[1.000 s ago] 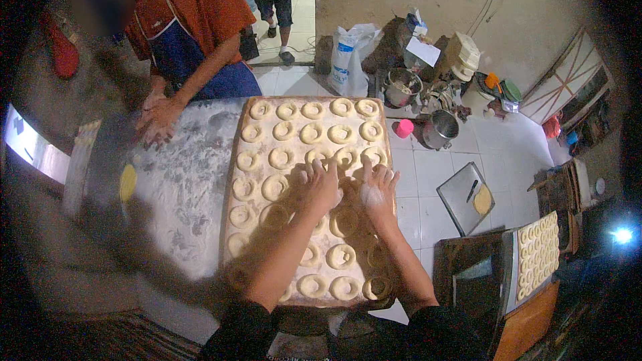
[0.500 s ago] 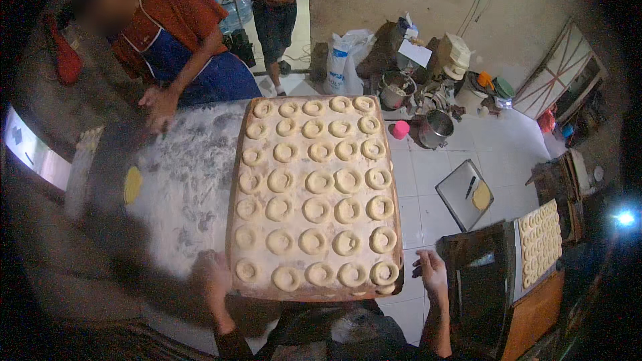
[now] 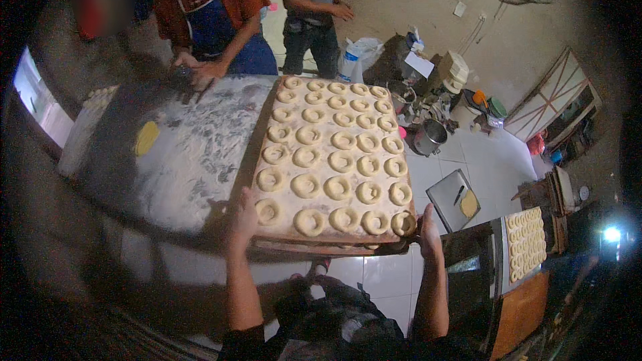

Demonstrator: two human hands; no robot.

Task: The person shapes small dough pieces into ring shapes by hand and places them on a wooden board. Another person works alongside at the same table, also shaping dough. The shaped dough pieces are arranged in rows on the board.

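Before me is a large wooden board with rows of pale dough rings on a floury surface. My left hand grips its near left corner, thumb side up along the edge. At the near right corner my right hand holds the edge, its fingers partly hidden under the rim. Below the near edge a second layer shows, with bits of dough between; how the two meet is hidden. The board lies alongside a flour-dusted dark table on the left.
A flat yellow dough piece lies on the table. Across it stands a person in a blue apron; another stands behind. To the right are a metal tray on the floor, a pot and another ring-filled tray.
Both hands have come in from beside the board and closed on its near corners. My view has shifted, and the person at the back has changed stance.
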